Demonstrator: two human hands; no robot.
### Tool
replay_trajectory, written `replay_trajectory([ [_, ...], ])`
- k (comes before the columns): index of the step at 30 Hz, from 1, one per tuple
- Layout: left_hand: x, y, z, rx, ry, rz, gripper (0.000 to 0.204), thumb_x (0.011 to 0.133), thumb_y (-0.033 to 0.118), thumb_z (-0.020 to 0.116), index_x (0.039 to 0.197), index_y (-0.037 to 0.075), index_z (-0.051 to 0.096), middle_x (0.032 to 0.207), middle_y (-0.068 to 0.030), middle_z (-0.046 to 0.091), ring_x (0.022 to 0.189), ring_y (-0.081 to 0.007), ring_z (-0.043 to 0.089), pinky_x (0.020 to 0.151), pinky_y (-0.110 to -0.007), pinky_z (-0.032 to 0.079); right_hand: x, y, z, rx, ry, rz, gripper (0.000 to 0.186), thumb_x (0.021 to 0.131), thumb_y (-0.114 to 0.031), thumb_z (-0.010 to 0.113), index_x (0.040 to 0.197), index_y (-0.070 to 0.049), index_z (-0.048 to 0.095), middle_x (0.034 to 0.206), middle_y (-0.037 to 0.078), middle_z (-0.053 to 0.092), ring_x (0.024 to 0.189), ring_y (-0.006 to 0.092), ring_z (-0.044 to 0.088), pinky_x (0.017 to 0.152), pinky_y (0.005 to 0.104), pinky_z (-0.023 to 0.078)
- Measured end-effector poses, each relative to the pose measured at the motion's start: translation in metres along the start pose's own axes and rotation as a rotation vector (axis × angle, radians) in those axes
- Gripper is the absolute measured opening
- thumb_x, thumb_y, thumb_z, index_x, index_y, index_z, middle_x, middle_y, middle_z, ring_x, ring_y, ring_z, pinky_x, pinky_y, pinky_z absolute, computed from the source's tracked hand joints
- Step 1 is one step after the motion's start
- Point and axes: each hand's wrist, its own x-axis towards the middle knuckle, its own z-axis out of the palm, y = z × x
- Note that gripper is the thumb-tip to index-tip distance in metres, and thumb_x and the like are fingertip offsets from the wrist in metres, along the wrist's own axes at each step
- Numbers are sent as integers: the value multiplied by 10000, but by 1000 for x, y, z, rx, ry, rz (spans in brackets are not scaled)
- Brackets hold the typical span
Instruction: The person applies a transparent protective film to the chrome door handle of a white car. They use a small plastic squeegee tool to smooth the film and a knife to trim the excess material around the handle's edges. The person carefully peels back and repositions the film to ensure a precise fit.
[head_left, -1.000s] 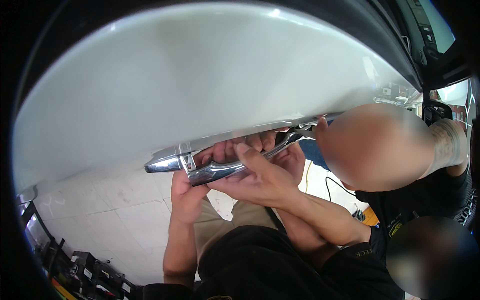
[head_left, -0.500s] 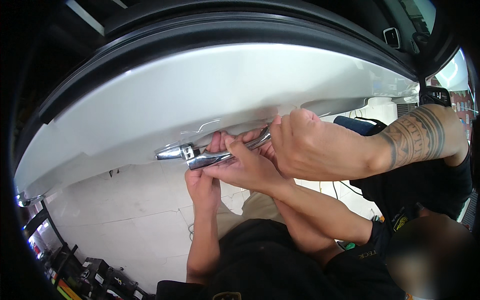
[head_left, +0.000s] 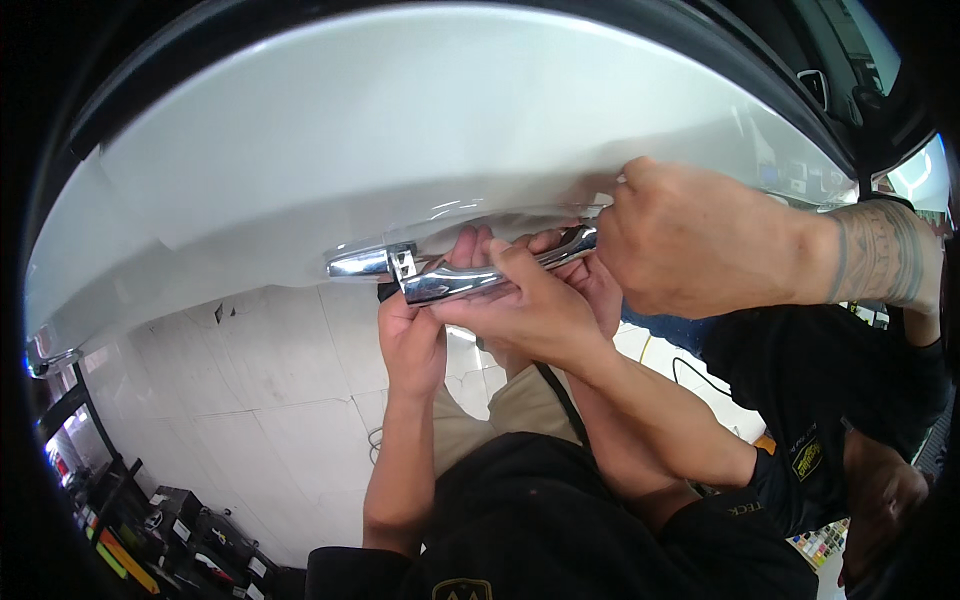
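Observation:
A chrome door handle (head_left: 455, 282) sits in the recess of a white car door (head_left: 400, 130). My left hand (head_left: 412, 340) reaches up from below, its fingers curled behind the handle's left half. My right hand (head_left: 525, 310) grips the middle of the handle, thumb along its front. A co-worker's hand (head_left: 690, 240), on a tattooed forearm coming from the right, is closed at the handle's right end and hides it. A separate chrome cap (head_left: 362, 263) sits at the handle's left end.
A pale tiled floor (head_left: 260, 400) lies below the door. Dark boxes and bins (head_left: 170, 520) stand at the lower left. The co-worker in a black shirt (head_left: 820, 400) stands close on the right. A thin cable (head_left: 690, 370) lies on the floor there.
The co-worker's hand has come in from the right and closed on the handle's right end. My two hands stay on the handle, and the view has shifted closer.

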Motion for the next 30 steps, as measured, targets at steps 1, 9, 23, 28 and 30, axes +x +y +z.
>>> replay_trajectory([
  [1, 1, 0, 0, -2, -15, 3, 435, 987, 35, 532, 1388, -135, 527, 1522, -276, 494, 1378, -335, 536, 1167, -446, 416, 1, 3, 1, 33, -36, 9, 713, 849, -467, 759, 1264, 89, 595, 1199, 185, 638, 1162, 273, 599, 1053, 424, 431],
  [9, 0, -1, -6, -14, -75, 15, 370, 988, 37, 538, 1331, -85, 603, 1411, -201, 612, 1261, -265, 615, 1112, -406, 442, 4, 37, 23, 285, 9, -40, 705, 867, -557, 719, 1213, 49, 625, 1190, 91, 634, 1122, 122, 592, 1003, 333, 457],
  [23, 3, 12, 4, -19, -73, -25, 376, 977, 62, 559, 1322, -86, 594, 1338, -166, 652, 1227, -237, 622, 1089, -386, 443, 0, 37, 20, 739, 169, -3, 740, 706, -609, 867, 1110, -18, 680, 1050, 0, 691, 1005, 110, 621, 909, 280, 465],
  [28, 2, 7, -1, 43, -53, -24, 432, 921, -39, 497, 1335, -103, 603, 1302, -138, 677, 1179, -181, 625, 1045, -317, 457, -4, 23, 5, -408, 502, -413, 738, 645, -581, 915, 1070, -16, 704, 922, 27, 689, 903, 138, 639, 855, 291, 502],
  [30, 1, 9, 1, 60, -31, -30, 472, 887, -92, 461, 1334, -108, 610, 1282, -123, 690, 1157, -152, 625, 1019, -283, 465, -5, 22, 7, -584, 617, -488, 739, 626, -581, 924, 1059, -20, 715, 887, 31, 689, 877, 137, 644, 853, 294, 506],
])
